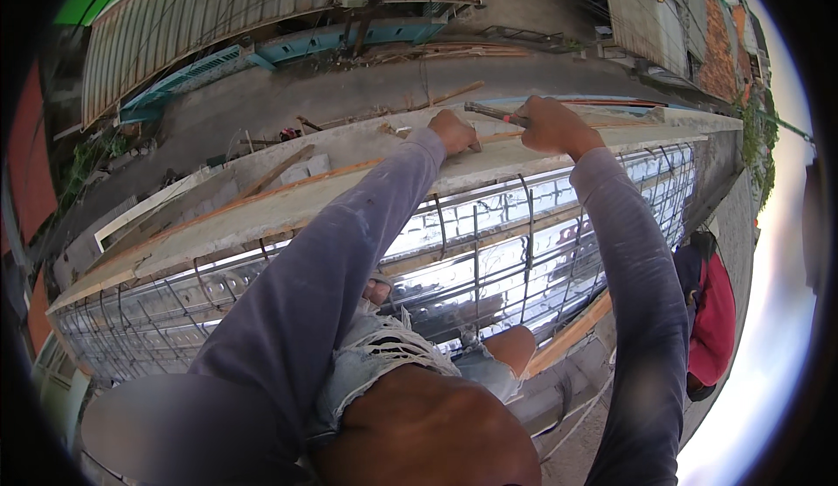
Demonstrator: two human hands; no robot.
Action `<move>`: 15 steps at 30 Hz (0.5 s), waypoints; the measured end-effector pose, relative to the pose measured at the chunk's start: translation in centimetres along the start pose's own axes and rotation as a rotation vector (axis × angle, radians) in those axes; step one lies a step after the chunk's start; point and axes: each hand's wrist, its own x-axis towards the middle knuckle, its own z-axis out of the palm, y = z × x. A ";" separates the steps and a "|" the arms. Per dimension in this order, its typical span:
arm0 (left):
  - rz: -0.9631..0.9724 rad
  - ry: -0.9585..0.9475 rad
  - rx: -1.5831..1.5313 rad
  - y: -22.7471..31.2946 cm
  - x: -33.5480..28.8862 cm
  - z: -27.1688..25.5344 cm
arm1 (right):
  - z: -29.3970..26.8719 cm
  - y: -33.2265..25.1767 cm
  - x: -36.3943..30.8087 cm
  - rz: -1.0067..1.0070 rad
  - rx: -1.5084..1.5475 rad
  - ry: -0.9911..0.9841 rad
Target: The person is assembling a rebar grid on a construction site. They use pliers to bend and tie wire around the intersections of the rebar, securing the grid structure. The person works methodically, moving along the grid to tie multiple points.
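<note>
My left hand (453, 132) is closed in a grip at the far edge of a pale concrete ledge (340, 194). A small bit of something shows at its fingers, too small to name. To its right, my right hand (552, 125) is wrapped round the handle of a hammer (499, 114). The hammer's head end points left, a little above and beyond my left hand. Below the ledge, on my side, runs a grid of thin rebar (530, 224) over shiny, silvery sheeting (515, 268).
A wooden strip (576, 333) borders the sheeting's near side, by my bare knee. A person in a red top (711, 320) is at the right. Beyond the ledge the level drops to a street (367, 85), with a corrugated roof (218, 32) and overhead wires. Loose boards (278, 170) lie past the ledge.
</note>
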 end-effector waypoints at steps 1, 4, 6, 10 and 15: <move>-0.009 -0.001 0.001 0.2 -0.4 -0.2 | -0.6 -0.4 0.4 -0.011 -0.019 -0.055; -0.067 0.008 0.028 0.9 -0.8 -0.2 | -1.7 -1.6 2.3 0.099 0.025 -0.050; -0.055 -0.005 0.010 0.7 -0.7 -0.3 | -1.6 -2.2 2.7 0.156 0.036 0.000; -0.106 0.166 0.109 0.1 0.3 0.4 | -1.9 -2.4 3.0 0.065 -0.055 -0.141; -0.108 0.244 0.112 -0.5 0.6 0.6 | -0.1 -1.2 1.9 0.068 -0.036 -0.056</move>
